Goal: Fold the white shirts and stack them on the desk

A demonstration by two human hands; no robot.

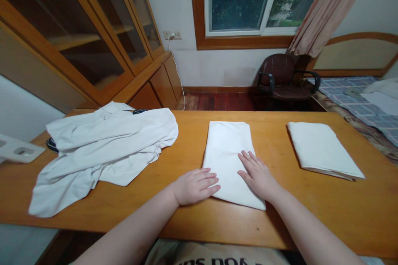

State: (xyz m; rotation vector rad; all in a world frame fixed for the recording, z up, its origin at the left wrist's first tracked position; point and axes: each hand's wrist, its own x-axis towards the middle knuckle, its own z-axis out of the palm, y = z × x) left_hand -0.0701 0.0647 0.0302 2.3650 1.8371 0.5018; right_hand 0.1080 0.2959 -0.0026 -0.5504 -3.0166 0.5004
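On table (pixel 280 223): white folded cloth (pixel 228 149), neat rectangle; left hand (pixel 195 185), right hand (pixel 258 176) flat on it, fingers together.

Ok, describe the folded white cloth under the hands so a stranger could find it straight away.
On the long wooden table lie three white cloths. The one meant is the folded white cloth in the middle, with the left hand and right hand flat on it. The crumpled cloth and the other folded cloth lie untouched.

Soft, even indoor light fills the room, with the window (pixel 248 0) dim and bluish (little daylight enters). Shadows on the bench (pixel 311 211) are faint; straight lines bow near the frame edges, and focus stays sharp.
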